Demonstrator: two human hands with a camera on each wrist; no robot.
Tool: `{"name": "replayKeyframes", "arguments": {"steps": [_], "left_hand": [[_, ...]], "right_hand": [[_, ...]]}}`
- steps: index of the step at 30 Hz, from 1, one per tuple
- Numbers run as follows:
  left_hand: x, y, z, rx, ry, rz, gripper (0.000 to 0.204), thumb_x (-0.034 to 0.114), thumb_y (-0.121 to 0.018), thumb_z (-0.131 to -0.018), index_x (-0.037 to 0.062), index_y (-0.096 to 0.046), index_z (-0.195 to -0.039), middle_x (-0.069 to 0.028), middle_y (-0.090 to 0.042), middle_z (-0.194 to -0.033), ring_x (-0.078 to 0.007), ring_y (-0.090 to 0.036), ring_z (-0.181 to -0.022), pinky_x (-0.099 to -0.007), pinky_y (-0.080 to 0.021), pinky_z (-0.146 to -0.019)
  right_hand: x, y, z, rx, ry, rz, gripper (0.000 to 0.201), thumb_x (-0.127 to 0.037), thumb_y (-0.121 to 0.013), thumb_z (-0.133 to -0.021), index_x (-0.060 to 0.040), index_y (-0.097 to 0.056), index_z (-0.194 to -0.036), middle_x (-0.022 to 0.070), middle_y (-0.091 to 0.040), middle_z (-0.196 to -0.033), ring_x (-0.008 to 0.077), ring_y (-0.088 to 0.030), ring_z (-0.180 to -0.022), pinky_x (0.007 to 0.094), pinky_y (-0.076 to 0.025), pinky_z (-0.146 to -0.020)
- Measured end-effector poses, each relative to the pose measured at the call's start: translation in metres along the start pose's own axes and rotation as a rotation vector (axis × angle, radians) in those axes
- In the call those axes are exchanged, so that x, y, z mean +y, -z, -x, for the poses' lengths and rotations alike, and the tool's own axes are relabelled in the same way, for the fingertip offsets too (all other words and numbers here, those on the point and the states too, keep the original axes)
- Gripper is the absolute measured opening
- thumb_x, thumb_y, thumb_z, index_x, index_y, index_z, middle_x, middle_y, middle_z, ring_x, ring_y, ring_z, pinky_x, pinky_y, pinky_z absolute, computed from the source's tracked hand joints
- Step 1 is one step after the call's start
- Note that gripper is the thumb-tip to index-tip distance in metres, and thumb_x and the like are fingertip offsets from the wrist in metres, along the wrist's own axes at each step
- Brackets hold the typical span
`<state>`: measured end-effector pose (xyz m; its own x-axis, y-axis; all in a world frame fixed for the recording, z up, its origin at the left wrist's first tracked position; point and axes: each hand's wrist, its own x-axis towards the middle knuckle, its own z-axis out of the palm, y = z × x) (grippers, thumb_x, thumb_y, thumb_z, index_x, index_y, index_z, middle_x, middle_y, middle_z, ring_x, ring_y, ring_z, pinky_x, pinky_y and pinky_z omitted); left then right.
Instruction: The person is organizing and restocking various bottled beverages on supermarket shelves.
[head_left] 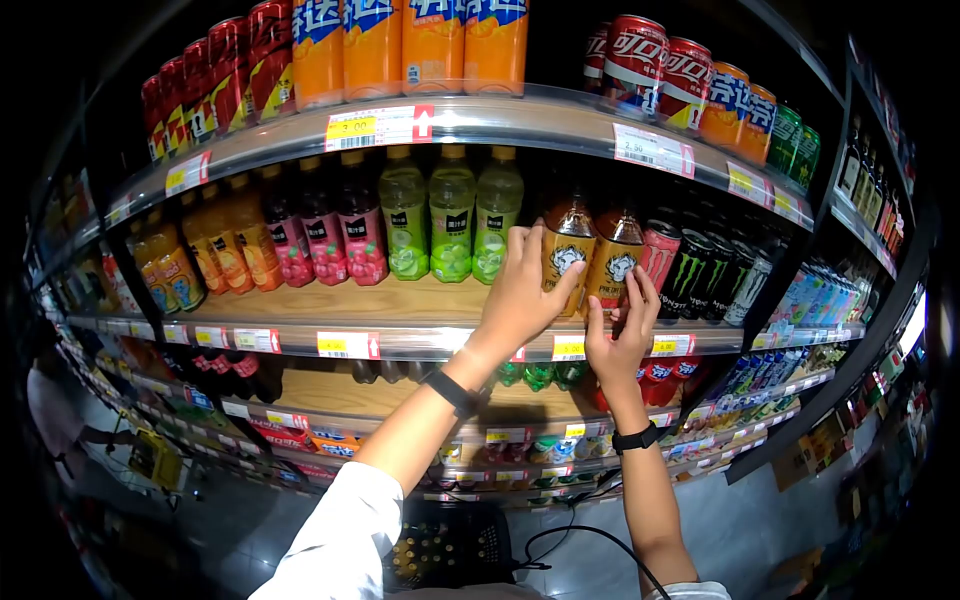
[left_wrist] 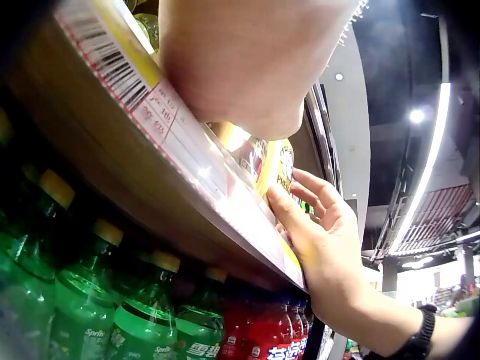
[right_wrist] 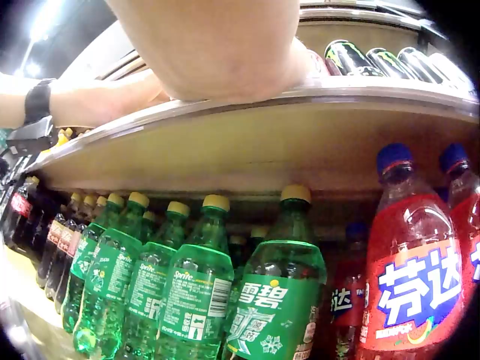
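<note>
Two dark-brown drink bottles with gold lion-head labels stand side by side on the middle shelf in the head view. My left hand (head_left: 522, 285) grips the left bottle (head_left: 568, 250), its thumb across the label and its fingers at the left side. Around the lower part of the right bottle (head_left: 618, 262) is my right hand (head_left: 622, 335), thumb at the front left and fingers along the right side. From the left wrist, the right hand (left_wrist: 322, 236) shows beside a gold label (left_wrist: 281, 169). In the right wrist view the forearm hides both bottles.
Green-labelled juice bottles (head_left: 452, 215) stand left of the hands, a pink can (head_left: 660, 255) and black cans (head_left: 695, 265) to the right. The upper shelf edge (head_left: 480, 115) runs overhead. Beneath are Sprite bottles (right_wrist: 199, 281) and red Fanta bottles (right_wrist: 412, 262). A dark basket (head_left: 450, 540) sits below.
</note>
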<state>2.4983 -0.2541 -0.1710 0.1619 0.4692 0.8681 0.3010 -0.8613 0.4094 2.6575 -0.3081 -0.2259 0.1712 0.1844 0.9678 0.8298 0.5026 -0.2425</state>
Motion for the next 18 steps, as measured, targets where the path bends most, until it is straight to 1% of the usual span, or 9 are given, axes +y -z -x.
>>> {"name": "replayKeyframes", "arguments": {"steps": [1,3,4,7,9,11,12,14,18], "left_hand": [[0.0028,-0.0017,0.0007,-0.005,-0.005,0.012,0.071,0.034,-0.071,-0.093,-0.0126,-0.043,-0.138,-0.0229,-0.048,-0.120,-0.0397,-0.059,-0.106,-0.0430,-0.051,-0.088],[0.0014,0.0015,0.0018,-0.027,0.035,0.051,0.069,0.031,-0.071,-0.094,-0.0096,-0.041,-0.140,-0.0219,-0.047,-0.124,-0.0373,-0.057,-0.111,-0.0410,-0.049,-0.095],[0.0038,0.0011,0.0035,0.037,-0.017,0.055,0.071,0.031,-0.072,-0.093,-0.0103,-0.039,-0.141,-0.0225,-0.046,-0.126,-0.0366,-0.056,-0.113,-0.0413,-0.048,-0.096],[0.0044,0.0012,0.0028,0.043,-0.036,0.024,0.072,0.031,-0.072,-0.093,-0.0106,-0.038,-0.139,-0.0235,-0.045,-0.125,-0.0399,-0.058,-0.110,-0.0446,-0.051,-0.092],[0.0044,-0.0002,0.0030,0.027,-0.009,0.039,0.073,0.030,-0.074,-0.090,-0.0103,-0.037,-0.138,-0.0241,-0.045,-0.125,-0.0413,-0.058,-0.110,-0.0451,-0.051,-0.091],[0.0031,-0.0001,0.0040,0.043,-0.080,-0.017,0.074,0.027,-0.076,-0.087,-0.0100,-0.037,-0.138,-0.0247,-0.045,-0.125,-0.0427,-0.058,-0.109,-0.0460,-0.052,-0.090],[0.0034,-0.0006,0.0042,0.051,-0.106,-0.024,0.076,0.025,-0.076,-0.085,-0.0096,-0.036,-0.139,-0.0253,-0.045,-0.126,-0.0440,-0.058,-0.109,-0.0469,-0.052,-0.089],[0.0029,-0.0011,0.0051,0.052,-0.108,-0.026,0.075,0.025,-0.076,-0.085,-0.0097,-0.036,-0.139,-0.0255,-0.045,-0.126,-0.0445,-0.058,-0.109,-0.0473,-0.052,-0.089],[0.0011,-0.0029,0.0054,0.054,-0.128,-0.048,0.076,0.026,-0.076,-0.086,-0.0104,-0.036,-0.139,-0.0258,-0.044,-0.128,-0.0454,-0.058,-0.109,-0.0482,-0.053,-0.088]], "right_hand": [[0.0004,0.0037,0.0006,0.005,0.000,0.013,0.057,-0.006,-0.079,-0.087,0.0010,-0.053,-0.137,0.0212,-0.046,-0.144,0.0260,-0.061,-0.112,0.0273,-0.054,-0.073],[0.0044,-0.0014,0.0038,0.035,0.000,-0.025,0.052,-0.007,-0.080,-0.086,0.0007,-0.054,-0.130,0.0195,-0.046,-0.137,0.0232,-0.060,-0.102,0.0274,-0.053,-0.073],[0.0056,-0.0021,0.0049,0.034,-0.008,-0.012,0.049,-0.007,-0.081,-0.086,0.0000,-0.053,-0.125,0.0178,-0.046,-0.131,0.0211,-0.058,-0.094,0.0271,-0.052,-0.071],[0.0054,-0.0003,0.0057,0.020,-0.016,-0.005,0.049,-0.008,-0.081,-0.086,-0.0001,-0.053,-0.126,0.0168,-0.047,-0.127,0.0206,-0.057,-0.092,0.0268,-0.051,-0.071],[0.0034,-0.0012,0.0048,0.036,-0.012,-0.006,0.044,-0.008,-0.081,-0.086,0.0003,-0.054,-0.121,0.0167,-0.047,-0.124,0.0218,-0.058,-0.090,0.0282,-0.052,-0.069],[0.0032,-0.0014,0.0046,0.037,-0.024,-0.019,0.040,-0.008,-0.081,-0.086,0.0002,-0.055,-0.116,0.0158,-0.051,-0.115,0.0221,-0.059,-0.084,0.0293,-0.052,-0.069],[0.0032,-0.0024,0.0043,0.037,-0.024,-0.014,0.040,-0.008,-0.081,-0.086,0.0002,-0.055,-0.116,0.0158,-0.051,-0.115,0.0221,-0.059,-0.084,0.0293,-0.052,-0.069],[0.0035,-0.0033,0.0044,0.028,-0.040,-0.030,0.035,-0.007,-0.080,-0.086,-0.0003,-0.056,-0.110,0.0140,-0.054,-0.104,0.0223,-0.058,-0.079,0.0303,-0.051,-0.068],[0.0018,-0.0041,0.0032,0.021,-0.051,-0.028,0.030,-0.008,-0.078,-0.088,-0.0007,-0.056,-0.106,0.0126,-0.055,-0.098,0.0224,-0.057,-0.077,0.0310,-0.049,-0.066]]}}
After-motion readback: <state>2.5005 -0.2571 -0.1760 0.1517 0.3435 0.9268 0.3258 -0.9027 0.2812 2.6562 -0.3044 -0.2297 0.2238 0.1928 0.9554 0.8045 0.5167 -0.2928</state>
